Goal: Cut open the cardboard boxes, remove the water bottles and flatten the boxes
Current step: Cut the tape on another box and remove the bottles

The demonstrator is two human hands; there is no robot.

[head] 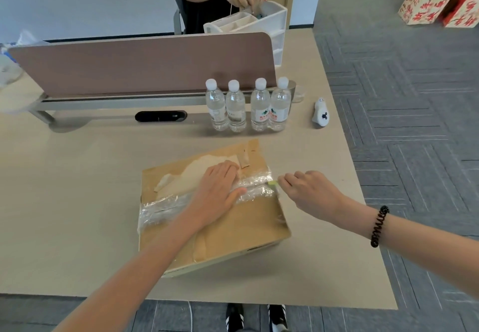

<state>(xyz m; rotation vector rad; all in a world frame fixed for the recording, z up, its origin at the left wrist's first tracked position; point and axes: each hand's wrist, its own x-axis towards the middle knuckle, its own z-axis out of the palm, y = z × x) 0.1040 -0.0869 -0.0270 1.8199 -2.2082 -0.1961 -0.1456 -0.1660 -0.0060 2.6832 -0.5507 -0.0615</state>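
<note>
Step in hand, by my reading: slitting the tape on a box, not yet unpacking or flattening.

- Cardboard box [233,228] lies low and closed at the centre of the worktop [77,202]. A band of crinkled clear tape [160,209] runs across its top from 9 to 3 o'clock.
- Left hand [220,189]: fingers spread flat, palm pressing the box top, partly over the tape.
- Right hand [308,191]: at 3 o'clock of the box, fingers curled, pinching a small yellow-green cutter [272,182]. Its tip is at the right end of the tape. Blade too small to make out.
- Four water bottles [247,106] stand upright in a row at 12 o'clock, apart from the box. A white gadget [321,112] lies at 1 o'clock.

Next move, as I judge it: draw the cutter along the tape toward 9 o'clock. The left hand lies on that line and would need to shift off it while holding the box down. A shallow cut is wise, since bottles may lie beneath.
</note>
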